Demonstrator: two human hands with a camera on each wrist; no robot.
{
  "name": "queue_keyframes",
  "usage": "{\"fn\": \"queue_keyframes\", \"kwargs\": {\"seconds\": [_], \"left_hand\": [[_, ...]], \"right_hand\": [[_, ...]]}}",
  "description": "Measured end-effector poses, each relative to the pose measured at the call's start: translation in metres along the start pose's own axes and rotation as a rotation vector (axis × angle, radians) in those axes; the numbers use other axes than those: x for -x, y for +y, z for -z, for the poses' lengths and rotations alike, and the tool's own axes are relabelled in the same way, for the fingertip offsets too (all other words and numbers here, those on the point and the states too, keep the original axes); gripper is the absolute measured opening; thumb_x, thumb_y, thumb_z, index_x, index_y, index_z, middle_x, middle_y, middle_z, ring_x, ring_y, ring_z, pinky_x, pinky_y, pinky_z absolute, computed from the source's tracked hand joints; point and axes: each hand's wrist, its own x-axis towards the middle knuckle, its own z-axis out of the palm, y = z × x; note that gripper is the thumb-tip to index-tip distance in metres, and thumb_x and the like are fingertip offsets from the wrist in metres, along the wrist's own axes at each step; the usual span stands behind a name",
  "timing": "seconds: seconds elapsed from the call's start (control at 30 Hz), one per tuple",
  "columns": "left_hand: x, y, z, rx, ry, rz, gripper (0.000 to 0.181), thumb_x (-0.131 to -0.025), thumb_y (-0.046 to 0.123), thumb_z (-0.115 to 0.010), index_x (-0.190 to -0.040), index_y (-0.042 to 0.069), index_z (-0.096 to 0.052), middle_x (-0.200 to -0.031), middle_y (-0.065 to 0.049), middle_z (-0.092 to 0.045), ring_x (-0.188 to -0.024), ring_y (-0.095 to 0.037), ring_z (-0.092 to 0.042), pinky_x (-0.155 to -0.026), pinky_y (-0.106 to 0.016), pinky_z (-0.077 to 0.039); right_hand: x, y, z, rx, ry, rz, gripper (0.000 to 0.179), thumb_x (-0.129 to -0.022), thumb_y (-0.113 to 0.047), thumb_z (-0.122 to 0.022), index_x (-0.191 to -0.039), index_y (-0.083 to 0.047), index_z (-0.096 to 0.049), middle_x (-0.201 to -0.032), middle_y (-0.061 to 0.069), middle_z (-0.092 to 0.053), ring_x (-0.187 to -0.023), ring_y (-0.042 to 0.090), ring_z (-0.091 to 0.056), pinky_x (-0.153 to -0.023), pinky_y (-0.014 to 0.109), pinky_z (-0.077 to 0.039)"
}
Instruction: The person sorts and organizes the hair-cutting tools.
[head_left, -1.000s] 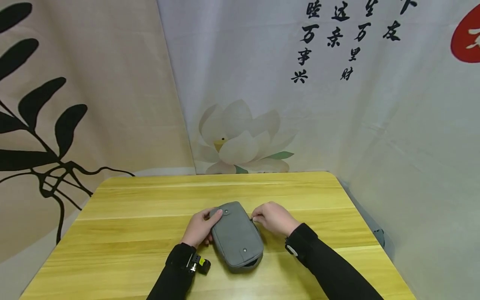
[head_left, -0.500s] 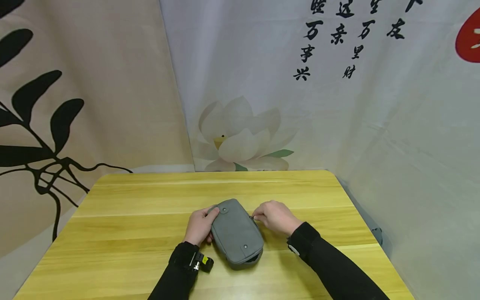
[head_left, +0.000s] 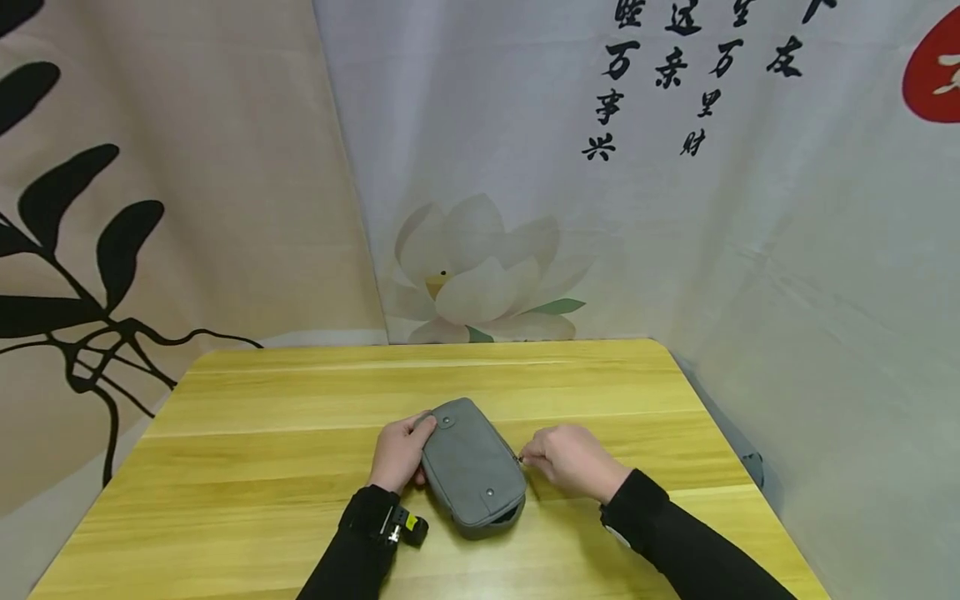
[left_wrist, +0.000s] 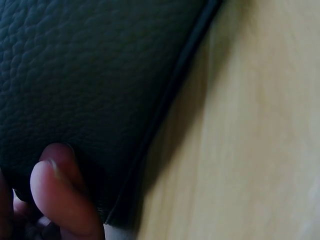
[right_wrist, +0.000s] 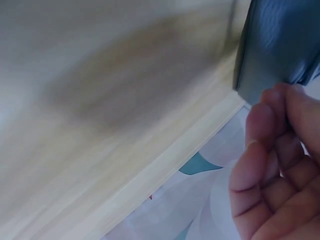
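A grey, grained zip pouch (head_left: 472,467) lies aslant on the wooden table (head_left: 300,408), with two snap studs on its upper face. My left hand (head_left: 397,454) grips its far left corner, thumb on top; in the left wrist view those fingers (left_wrist: 65,200) lie against the leathery side. At the pouch's right side, my right hand (head_left: 572,458) pinches a small zip pull, mostly hidden by the fingertips. The right wrist view has thumb and forefinger meeting at the edge of the pouch (right_wrist: 277,45). A dark gap shows at the near right corner.
A small black camera (head_left: 414,531) sits on the left wrist. Behind the table hang curtains (head_left: 525,192) printed with a lotus, leaves and writing. The table's far edge lies beyond the pouch.
Over the last half second my right hand has slid along the pouch's right side, nearer to me and rightward, still pinching the zip pull. The left hand keeps its hold.
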Motion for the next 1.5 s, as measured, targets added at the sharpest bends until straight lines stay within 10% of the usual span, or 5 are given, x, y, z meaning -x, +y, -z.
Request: {"fn": "queue_keyframes", "kwargs": {"seconds": [0.57, 0.9, 1.03, 1.13, 1.5], "left_hand": [[0.002, 0.000, -0.001, -0.020, 0.026, -0.005, 0.037, -0.106, 0.030, -0.065, -0.138, 0.014, -0.073, -0.049, -0.002, -0.057, -0.031, -0.016, -0.047, -0.036, -0.035, -0.050], [0.002, 0.003, 0.000, -0.120, 0.017, -0.037, 0.031, -0.107, 0.036, -0.062, -0.120, 0.014, -0.080, -0.048, -0.003, -0.051, -0.034, -0.018, -0.049, -0.038, -0.036, -0.051], [0.011, 0.016, 0.005, -0.435, 0.026, -0.161, 0.044, -0.108, 0.042, -0.063, -0.131, 0.006, -0.073, -0.097, -0.021, -0.078, -0.086, -0.039, -0.077, -0.077, -0.052, -0.066], [0.021, 0.033, 0.011, -0.683, 0.026, -0.306, 0.064, -0.104, 0.043, -0.070, -0.151, 0.001, -0.058, -0.152, -0.026, -0.060, -0.138, -0.048, -0.059, -0.112, -0.063, -0.052], [0.033, 0.057, 0.041, -1.011, -0.480, -0.688, 0.082, -0.077, 0.053, -0.088, -0.148, 0.016, -0.066, -0.166, -0.017, -0.049, -0.157, -0.050, -0.036, -0.123, -0.073, -0.036]], "right_hand": [[0.043, -0.048, -0.001, 0.103, 0.137, -0.038, 0.004, -0.092, -0.015, -0.083, -0.090, -0.018, -0.083, -0.077, -0.011, -0.075, -0.068, 0.001, -0.068, -0.058, 0.018, -0.055], [0.044, -0.067, -0.008, -0.098, 0.032, -0.276, 0.014, -0.101, -0.016, -0.071, -0.087, -0.019, -0.071, -0.075, -0.011, -0.069, -0.062, -0.003, -0.054, -0.054, 0.021, -0.046], [0.045, -0.064, -0.011, -0.175, -0.011, -0.317, 0.015, -0.105, -0.020, -0.068, -0.089, -0.019, -0.069, -0.074, -0.012, -0.064, -0.062, -0.003, -0.049, -0.053, 0.022, -0.042], [0.044, -0.060, -0.012, -0.208, -0.027, -0.332, 0.019, -0.107, -0.022, -0.065, -0.089, -0.019, -0.067, -0.071, -0.013, -0.058, -0.060, -0.002, -0.046, -0.053, 0.021, -0.040], [0.038, -0.048, -0.012, -0.244, -0.063, -0.270, 0.026, -0.109, -0.022, -0.063, -0.083, -0.023, -0.060, -0.069, -0.014, -0.047, -0.061, 0.000, -0.042, -0.055, 0.021, -0.038]]}}
